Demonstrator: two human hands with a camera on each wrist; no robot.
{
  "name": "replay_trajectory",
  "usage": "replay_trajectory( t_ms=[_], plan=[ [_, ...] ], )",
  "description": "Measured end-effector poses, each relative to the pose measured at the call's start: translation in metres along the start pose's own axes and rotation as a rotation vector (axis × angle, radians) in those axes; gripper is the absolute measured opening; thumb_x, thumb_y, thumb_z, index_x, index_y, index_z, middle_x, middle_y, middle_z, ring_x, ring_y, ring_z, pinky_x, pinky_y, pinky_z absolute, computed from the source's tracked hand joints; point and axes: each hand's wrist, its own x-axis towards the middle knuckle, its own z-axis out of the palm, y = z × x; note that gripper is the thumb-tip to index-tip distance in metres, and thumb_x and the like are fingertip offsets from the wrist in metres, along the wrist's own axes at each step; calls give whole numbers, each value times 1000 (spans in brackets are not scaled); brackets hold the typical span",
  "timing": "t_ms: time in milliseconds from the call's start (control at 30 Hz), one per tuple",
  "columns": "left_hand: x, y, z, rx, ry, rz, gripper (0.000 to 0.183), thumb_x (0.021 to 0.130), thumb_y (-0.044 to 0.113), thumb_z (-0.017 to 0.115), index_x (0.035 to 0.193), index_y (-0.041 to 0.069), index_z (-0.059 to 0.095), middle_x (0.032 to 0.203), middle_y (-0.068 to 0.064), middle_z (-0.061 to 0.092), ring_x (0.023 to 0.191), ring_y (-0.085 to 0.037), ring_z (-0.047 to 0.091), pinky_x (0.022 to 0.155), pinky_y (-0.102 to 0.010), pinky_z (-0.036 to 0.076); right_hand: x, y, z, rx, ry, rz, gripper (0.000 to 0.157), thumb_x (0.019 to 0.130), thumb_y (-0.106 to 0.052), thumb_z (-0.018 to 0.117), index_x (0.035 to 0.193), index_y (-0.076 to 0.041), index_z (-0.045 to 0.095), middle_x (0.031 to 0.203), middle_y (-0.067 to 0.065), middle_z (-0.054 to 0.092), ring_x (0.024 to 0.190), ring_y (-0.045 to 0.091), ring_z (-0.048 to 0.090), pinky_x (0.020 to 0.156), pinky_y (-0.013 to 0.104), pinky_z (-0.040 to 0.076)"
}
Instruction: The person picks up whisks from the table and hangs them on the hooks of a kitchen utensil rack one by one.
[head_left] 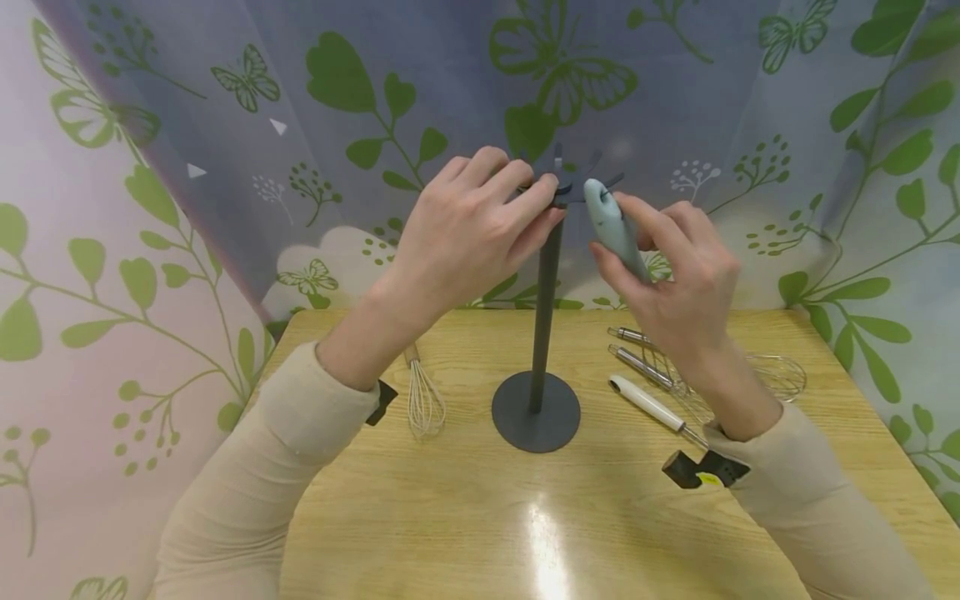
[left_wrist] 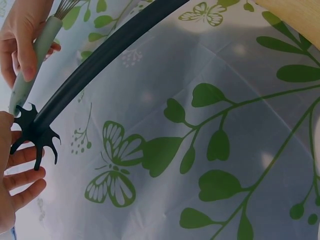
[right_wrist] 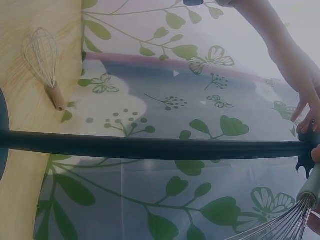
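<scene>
A dark utensil stand (head_left: 545, 317) has a round base, an upright pole and a ring of curved hooks (left_wrist: 37, 132) at its top. My left hand (head_left: 480, 208) holds the stand at the hooks, with its fingers bent over them in the head view. Between the thumb and fingers of my right hand (head_left: 678, 258) is the pale blue-green handle of a whisk (head_left: 613, 229). Its handle end is up close beside the hooks, and its wires (right_wrist: 287, 220) point downward, mostly hidden behind my hand in the head view.
On the wooden table (head_left: 450, 517), a whisk with a wooden handle (head_left: 426, 400) lies left of the base. To the right lie a white-handled utensil (head_left: 648, 406) and metal-handled whisks (head_left: 641, 365), partly under my right forearm. A patterned cloth (head_left: 450, 75) hangs behind.
</scene>
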Motion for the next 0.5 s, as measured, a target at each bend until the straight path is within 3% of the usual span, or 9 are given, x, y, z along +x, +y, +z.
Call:
replay_trajectory(
  t_ms=[200,400,500],
  plan=[
    [0,0,0,-3,0,2,34,112,33,52,112,9,76,97,-7,77,93,-29,68,77,-36,59,-2,0,2,7,-1,6,38,83,-16,86,118,-6,78,78,22,59,70,37,61,79,11,38],
    [0,0,0,-5,2,0,34,112,33,52,113,9,76,97,-7,77,93,-28,68,77,-35,59,-4,1,4,14,0,11,37,89,-27,83,119,-7,78,78,22,59,69,37,60,80,9,39],
    [0,0,0,-6,1,0,34,112,32,52,114,9,76,97,-7,77,93,-28,68,77,-35,59,-5,0,5,14,-5,19,37,87,-23,84,120,-7,78,78,22,58,69,37,60,80,10,39]
  ],
)
